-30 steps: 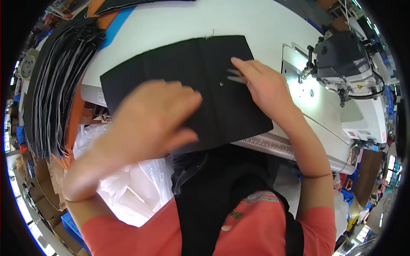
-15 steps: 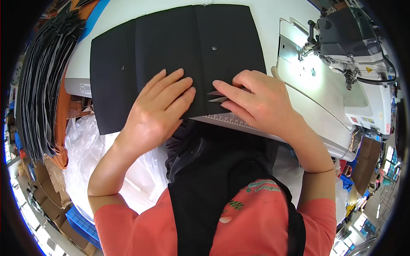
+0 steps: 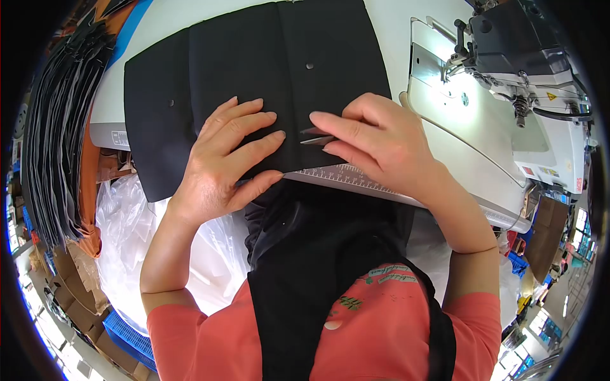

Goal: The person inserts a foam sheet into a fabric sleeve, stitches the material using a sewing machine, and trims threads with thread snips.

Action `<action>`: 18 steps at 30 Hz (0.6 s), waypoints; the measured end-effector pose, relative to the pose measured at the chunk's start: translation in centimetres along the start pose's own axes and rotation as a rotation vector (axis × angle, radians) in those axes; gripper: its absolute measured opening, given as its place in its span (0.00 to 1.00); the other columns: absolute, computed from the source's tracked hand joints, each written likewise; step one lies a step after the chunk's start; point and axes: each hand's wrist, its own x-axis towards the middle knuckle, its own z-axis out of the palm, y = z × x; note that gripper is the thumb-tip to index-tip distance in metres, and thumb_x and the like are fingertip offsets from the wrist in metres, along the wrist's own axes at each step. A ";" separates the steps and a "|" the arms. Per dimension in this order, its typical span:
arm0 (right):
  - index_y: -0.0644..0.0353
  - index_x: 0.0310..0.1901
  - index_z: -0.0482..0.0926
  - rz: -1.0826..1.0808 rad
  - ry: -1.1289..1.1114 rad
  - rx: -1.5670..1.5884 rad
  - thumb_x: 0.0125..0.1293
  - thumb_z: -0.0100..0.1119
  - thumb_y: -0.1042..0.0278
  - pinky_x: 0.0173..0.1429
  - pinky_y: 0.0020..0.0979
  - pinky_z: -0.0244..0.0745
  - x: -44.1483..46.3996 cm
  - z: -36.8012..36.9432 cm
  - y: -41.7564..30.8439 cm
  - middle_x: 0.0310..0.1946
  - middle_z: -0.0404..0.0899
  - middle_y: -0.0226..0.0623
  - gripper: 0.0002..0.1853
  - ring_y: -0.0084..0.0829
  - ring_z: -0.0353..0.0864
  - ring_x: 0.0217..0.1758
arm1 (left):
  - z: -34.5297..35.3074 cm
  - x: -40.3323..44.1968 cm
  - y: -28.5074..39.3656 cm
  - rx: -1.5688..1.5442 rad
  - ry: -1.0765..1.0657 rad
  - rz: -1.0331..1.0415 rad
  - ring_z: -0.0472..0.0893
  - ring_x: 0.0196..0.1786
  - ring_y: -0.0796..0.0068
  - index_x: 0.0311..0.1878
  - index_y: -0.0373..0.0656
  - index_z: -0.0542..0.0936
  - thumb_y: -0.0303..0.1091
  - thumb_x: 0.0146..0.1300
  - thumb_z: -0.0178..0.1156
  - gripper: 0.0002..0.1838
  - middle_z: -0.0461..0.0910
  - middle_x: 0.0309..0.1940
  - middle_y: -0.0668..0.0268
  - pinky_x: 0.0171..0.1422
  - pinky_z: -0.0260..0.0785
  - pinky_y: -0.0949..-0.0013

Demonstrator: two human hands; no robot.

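A black fabric panel [image 3: 241, 57] lies spread over the white worktable [image 3: 184, 11], its left part reaching past the front edge. Two small light marks show on it. My left hand [image 3: 229, 155] rests flat on the lower middle of the panel, fingers spread. Over the panel's lower right, my right hand [image 3: 381, 140] is closed around small metal snips [image 3: 316, 138]. Their two pointed blades stick out to the left, apart, just above the fabric. The handle is hidden in the palm.
A lit sewing machine [image 3: 521, 57] stands at the right. A thick stack of black pieces [image 3: 57, 140] hangs at the left. A ruler strip [image 3: 356, 178] runs along the table edge. Below left are clear plastic bags [image 3: 127, 216] and a blue crate [image 3: 127, 336].
My left hand has come down from above onto the panel. The panel has moved toward my body, and my right hand with the snips has shifted to its lower part.
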 end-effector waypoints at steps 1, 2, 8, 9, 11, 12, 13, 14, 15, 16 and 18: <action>0.53 0.46 0.86 0.000 0.000 0.000 0.54 0.72 0.71 0.29 0.24 0.63 0.0 0.0 0.0 0.32 0.72 0.27 0.15 0.23 0.68 0.27 | 0.0 0.0 0.0 0.000 0.000 0.000 0.77 0.64 0.51 0.48 0.37 0.86 0.39 0.55 0.72 0.20 0.82 0.55 0.55 0.75 0.63 0.47; 0.53 0.46 0.86 -0.041 -0.008 -0.055 0.54 0.72 0.72 0.29 0.24 0.63 0.0 0.1 -0.1 0.32 0.72 0.27 0.15 0.24 0.68 0.27 | 0.0 -0.1 -0.1 -0.005 0.000 -0.002 0.77 0.64 0.52 0.47 0.38 0.86 0.38 0.55 0.72 0.19 0.82 0.55 0.56 0.75 0.63 0.47; 0.53 0.45 0.87 -0.187 -0.029 -0.275 0.53 0.73 0.72 0.29 0.23 0.63 0.1 0.0 -0.7 0.32 0.73 0.27 0.16 0.24 0.68 0.27 | 0.1 -0.1 -0.2 -0.010 0.008 -0.013 0.77 0.64 0.52 0.46 0.38 0.87 0.33 0.56 0.70 0.15 0.82 0.54 0.56 0.75 0.63 0.47; 0.53 0.45 0.87 -0.197 -0.028 -0.304 0.53 0.73 0.72 0.29 0.23 0.63 0.1 -0.1 -0.9 0.32 0.73 0.27 0.16 0.24 0.68 0.27 | 0.1 -0.1 -0.2 -0.007 0.011 -0.014 0.77 0.64 0.52 0.46 0.39 0.87 0.32 0.56 0.70 0.14 0.82 0.54 0.57 0.75 0.64 0.47; 0.53 0.45 0.87 -0.206 -0.028 -0.333 0.53 0.73 0.73 0.29 0.23 0.63 0.1 0.0 -0.9 0.33 0.73 0.27 0.16 0.24 0.68 0.27 | 0.1 0.0 -0.1 -0.005 0.013 -0.016 0.77 0.64 0.53 0.46 0.39 0.87 0.31 0.56 0.69 0.14 0.82 0.54 0.57 0.75 0.64 0.47; 0.53 0.45 0.87 -0.158 -0.013 -0.247 0.53 0.73 0.72 0.29 0.23 0.63 0.1 0.1 -0.8 0.32 0.73 0.27 0.15 0.24 0.68 0.27 | 0.1 0.0 -0.1 -0.007 0.014 -0.019 0.77 0.64 0.53 0.46 0.39 0.87 0.30 0.56 0.69 0.13 0.82 0.54 0.57 0.75 0.64 0.48; 0.53 0.45 0.87 -0.109 0.004 -0.162 0.53 0.73 0.72 0.29 0.23 0.63 0.0 0.3 -0.6 0.32 0.73 0.27 0.15 0.24 0.68 0.27 | 0.0 0.0 -0.1 -0.009 0.014 -0.023 0.78 0.64 0.53 0.45 0.39 0.87 0.30 0.56 0.69 0.13 0.82 0.54 0.57 0.75 0.64 0.48; 0.53 0.44 0.87 -0.060 0.020 -0.076 0.54 0.73 0.72 0.29 0.23 0.63 0.0 0.4 -0.5 0.32 0.73 0.27 0.14 0.24 0.68 0.27 | 0.0 0.0 -0.1 -0.010 0.014 -0.026 0.78 0.64 0.53 0.45 0.40 0.87 0.29 0.56 0.69 0.13 0.82 0.54 0.58 0.75 0.64 0.48; 0.53 0.44 0.87 -0.011 0.035 0.010 0.54 0.73 0.72 0.29 0.23 0.63 0.0 0.5 -0.5 0.32 0.72 0.27 0.14 0.24 0.68 0.27 | 0.0 0.0 0.0 -0.013 0.014 -0.031 0.78 0.64 0.53 0.45 0.40 0.87 0.28 0.56 0.69 0.12 0.83 0.54 0.58 0.75 0.64 0.48; 0.53 0.44 0.87 -0.010 0.034 0.010 0.54 0.73 0.72 0.29 0.23 0.63 -0.1 0.4 -0.5 0.32 0.72 0.27 0.14 0.24 0.68 0.27 | 0.0 0.0 0.0 -0.014 0.013 -0.031 0.78 0.64 0.53 0.45 0.40 0.87 0.28 0.56 0.69 0.12 0.83 0.54 0.58 0.75 0.64 0.48; 0.52 0.44 0.87 -0.068 -0.012 -0.095 0.55 0.72 0.72 0.29 0.23 0.63 -0.3 0.0 -0.3 0.32 0.72 0.27 0.13 0.24 0.68 0.27 | 0.1 0.1 0.0 -0.011 0.016 -0.031 0.78 0.64 0.53 0.45 0.40 0.88 0.28 0.56 0.69 0.12 0.83 0.54 0.58 0.75 0.64 0.48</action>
